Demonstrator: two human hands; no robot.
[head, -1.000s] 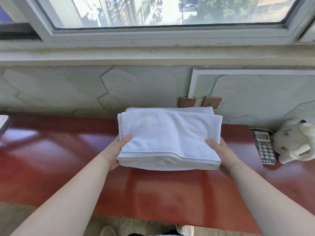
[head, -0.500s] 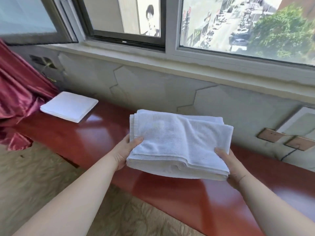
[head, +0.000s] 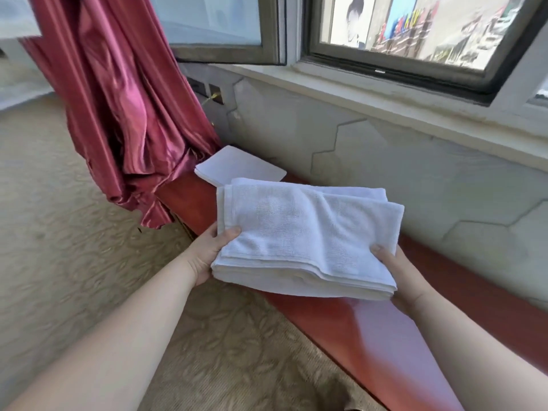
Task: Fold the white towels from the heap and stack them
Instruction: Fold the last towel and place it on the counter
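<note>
Head view has swung left; left hand [head: 207, 256] and right hand [head: 397, 271] grip the towel [head: 305, 235], stack [head: 240, 166] now close at 11 o'clock, placing likely next.

Daylight pours through the dark-framed window [head: 400, 28]. A crimson satin curtain [head: 118, 114] hangs left. Pale hexagon-patterned wall [head: 385, 161] sits behind a glossy red bench [head: 385, 330], with beige patterned carpet [head: 74, 232] below.

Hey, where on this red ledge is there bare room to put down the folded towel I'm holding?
Bare ledge runs near you, below the held towel, between the carpet edge and the wall. The far end is crowded: a flat white stack sits there, close beside the red curtain. Ledge under the towel is hidden.
</note>
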